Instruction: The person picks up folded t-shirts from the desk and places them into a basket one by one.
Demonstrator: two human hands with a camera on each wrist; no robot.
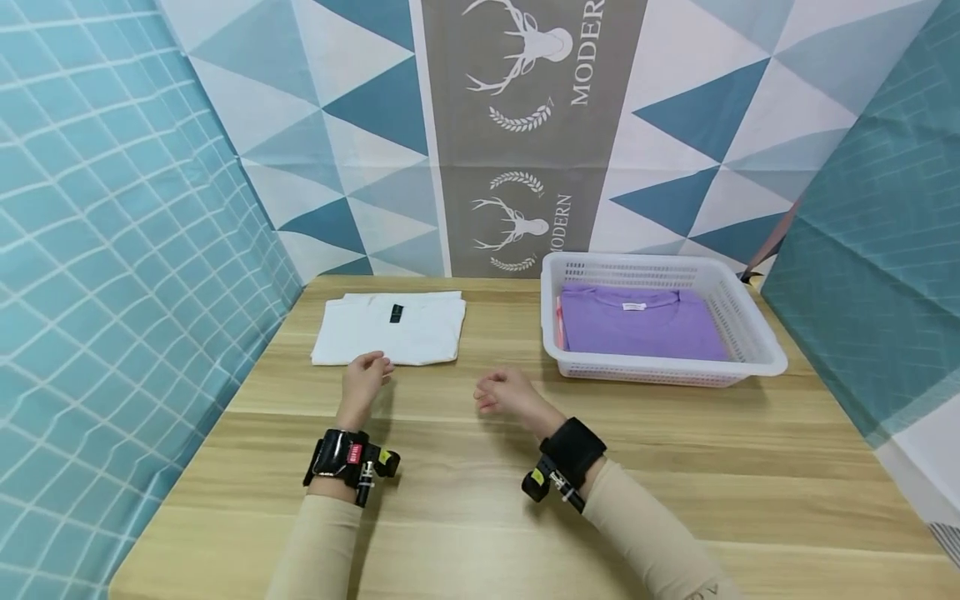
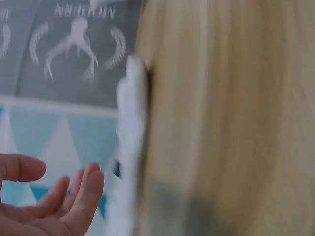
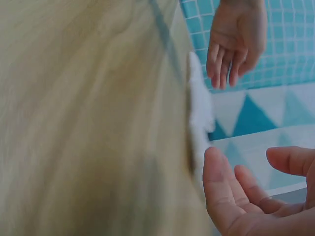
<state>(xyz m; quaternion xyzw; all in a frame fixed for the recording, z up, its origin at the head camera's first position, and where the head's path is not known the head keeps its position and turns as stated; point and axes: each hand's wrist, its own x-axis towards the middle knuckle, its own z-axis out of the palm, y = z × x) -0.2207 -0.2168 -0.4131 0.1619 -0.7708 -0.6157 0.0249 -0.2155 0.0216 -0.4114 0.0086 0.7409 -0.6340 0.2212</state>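
Observation:
A folded white garment with a small black label lies on the wooden table at the back left. My left hand hovers just in front of its near edge, fingers relaxed and holding nothing. My right hand floats over the middle of the table, fingers loosely curled, also empty. In the left wrist view the left hand is open beside the garment's white edge. The right wrist view shows the right hand open, with the left hand and the white garment beyond it.
A white plastic basket stands at the back right and holds a folded purple shirt. Patterned fabric walls close in the table on the left, back and right. Bare wood stretches in front of both hands.

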